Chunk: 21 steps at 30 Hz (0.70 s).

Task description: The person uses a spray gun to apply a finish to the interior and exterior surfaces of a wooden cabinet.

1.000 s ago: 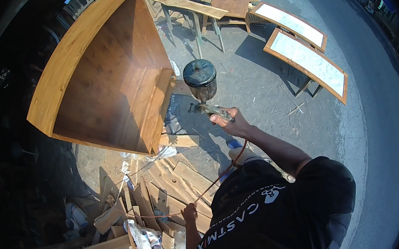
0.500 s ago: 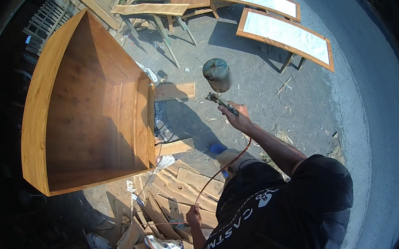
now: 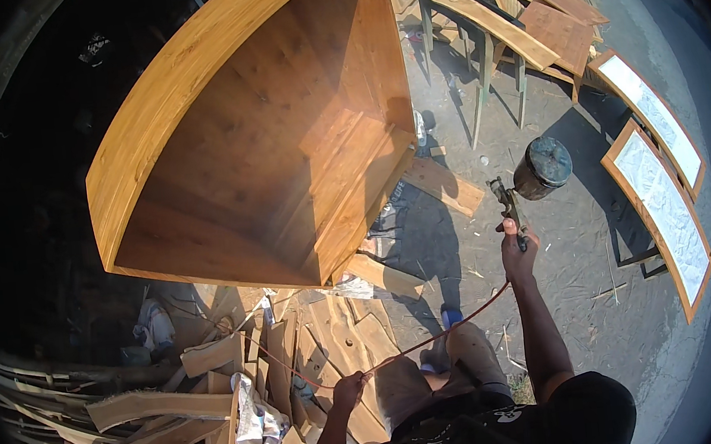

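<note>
My right hand [image 3: 520,250] is wrapped around the handle of a spray gun [image 3: 505,196], held out ahead on the right. A dark, stained round cup [image 3: 542,169] sits at the gun's far right side and appears joined to it. From the gun's handle a thin red hose [image 3: 437,335] sags down to my left hand [image 3: 349,391], whose fingers are closed on it. The hose runs on leftward over the wood scraps. Left of the gun stands a large open wooden cabinet [image 3: 226,149] with a glossy orange-brown finish; a gap separates the two.
Loose boards [image 3: 333,337] and offcuts are heaped below the cabinet, around a white sack [image 3: 260,431]. Wood-framed white panels [image 3: 650,182] rest on supports at the right. A plank [image 3: 481,18] lies on trestles at the back. Road [image 3: 700,38] borders the right side.
My view has swung left, so the cabinet and panels sit further right in it. The spray gun, still in my right hand, has turned more upright in view. My left hand keeps the hose.
</note>
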Available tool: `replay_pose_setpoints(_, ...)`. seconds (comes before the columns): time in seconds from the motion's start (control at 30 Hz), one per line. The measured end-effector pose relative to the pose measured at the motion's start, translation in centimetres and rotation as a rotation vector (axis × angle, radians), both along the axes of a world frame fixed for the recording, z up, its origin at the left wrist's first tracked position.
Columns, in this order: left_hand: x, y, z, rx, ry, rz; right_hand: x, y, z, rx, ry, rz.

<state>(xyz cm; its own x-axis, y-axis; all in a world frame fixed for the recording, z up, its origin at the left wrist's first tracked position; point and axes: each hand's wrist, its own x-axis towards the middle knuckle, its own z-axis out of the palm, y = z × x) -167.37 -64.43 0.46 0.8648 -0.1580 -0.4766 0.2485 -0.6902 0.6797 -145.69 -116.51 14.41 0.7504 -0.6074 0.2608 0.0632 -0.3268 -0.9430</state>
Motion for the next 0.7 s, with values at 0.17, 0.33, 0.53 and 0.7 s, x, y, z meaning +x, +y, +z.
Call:
replay_pose_setpoints(0.17, 3.2, -0.1, 2.0, 0.003, 0.293, 0.129, 6.4, 2.8, 2.5, 0.143, -0.035, 0.172)
replay_pose_setpoints(0.33, 4.5, 1.7, 1.4, -0.080, 0.554, 0.158, 9.8, 8.6, 5.8, 0.366, -0.110, 0.370)
replay_pose_setpoints(0.53, 11.4, -4.4, -2.1, -0.428, -0.076, -0.132, 9.1, 15.5, 0.5, 0.348, -0.077, 0.615)
replay_pose_setpoints(0.7, 21.5, -13.9, -5.6, -0.804, -0.101, 0.094, 7.5, 20.7, -9.9, 0.452, -0.024, 0.707)
